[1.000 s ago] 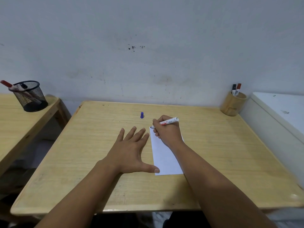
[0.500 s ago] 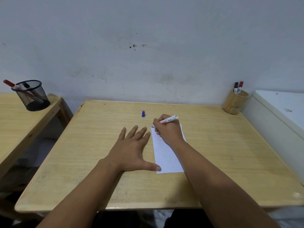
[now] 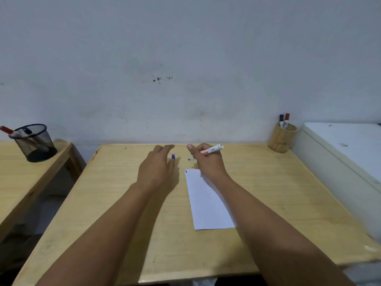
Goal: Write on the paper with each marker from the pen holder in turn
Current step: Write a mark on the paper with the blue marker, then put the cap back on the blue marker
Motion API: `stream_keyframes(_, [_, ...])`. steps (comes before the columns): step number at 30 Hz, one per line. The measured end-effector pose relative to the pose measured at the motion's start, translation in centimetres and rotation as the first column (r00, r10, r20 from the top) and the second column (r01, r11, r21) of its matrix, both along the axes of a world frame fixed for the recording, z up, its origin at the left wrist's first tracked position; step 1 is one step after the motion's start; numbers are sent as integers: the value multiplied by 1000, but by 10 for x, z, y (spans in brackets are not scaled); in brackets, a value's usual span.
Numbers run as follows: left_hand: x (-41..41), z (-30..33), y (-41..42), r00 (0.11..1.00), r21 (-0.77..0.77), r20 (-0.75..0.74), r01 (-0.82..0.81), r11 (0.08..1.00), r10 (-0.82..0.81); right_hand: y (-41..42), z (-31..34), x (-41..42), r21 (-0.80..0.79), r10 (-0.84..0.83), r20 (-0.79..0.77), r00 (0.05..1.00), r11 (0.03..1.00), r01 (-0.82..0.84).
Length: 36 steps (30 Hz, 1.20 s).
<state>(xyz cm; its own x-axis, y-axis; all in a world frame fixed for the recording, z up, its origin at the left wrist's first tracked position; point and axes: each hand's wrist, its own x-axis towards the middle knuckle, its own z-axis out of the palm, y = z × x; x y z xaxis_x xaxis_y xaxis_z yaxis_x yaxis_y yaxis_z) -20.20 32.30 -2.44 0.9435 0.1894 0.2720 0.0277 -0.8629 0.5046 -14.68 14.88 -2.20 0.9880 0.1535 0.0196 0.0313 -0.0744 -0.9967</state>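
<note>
Marker (image 3: 210, 150) — white barrel, uncapped — sits clamped in your right hand's (image 3: 208, 162) fingers; left hand's (image 3: 157, 168) fingers loosely apart beside the blue cap (image 3: 173, 156).

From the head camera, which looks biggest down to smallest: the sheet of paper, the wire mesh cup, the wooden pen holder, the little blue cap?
1. Paper
2. Mesh cup
3. Wooden pen holder, though it stands farther back, so its true size against the cup is unsure
4. Blue cap
</note>
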Motion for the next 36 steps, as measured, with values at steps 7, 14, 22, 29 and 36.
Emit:
stream_keyframes(7, [39, -11, -7, 994, 166, -105, -13, 986, 31, -20, 28, 9, 44, 156, -26, 987, 987, -155])
stream_keyframes(14, [39, 0, -1, 992, -263, -67, -119, 957, 105, -28, 33, 5, 163, 195, -102, 975, 971, -177])
stream_keyframes(22, [26, 46, 1, 992, -832, -123, -105, 545, 3, -19, 18, -8, -316, 195, 62, 979, 934, -166])
stream_keyframes(29, [17, 69, -10, 995, -829, -100, -68, 556, -27, -27, 27, -17, -389, 149, 112, 982, 916, -95])
stream_keyframes(36, [11, 84, -31, 991, -722, -108, -21, 692, -83, -37, 40, -23, -363, 133, 154, 979, 929, -69])
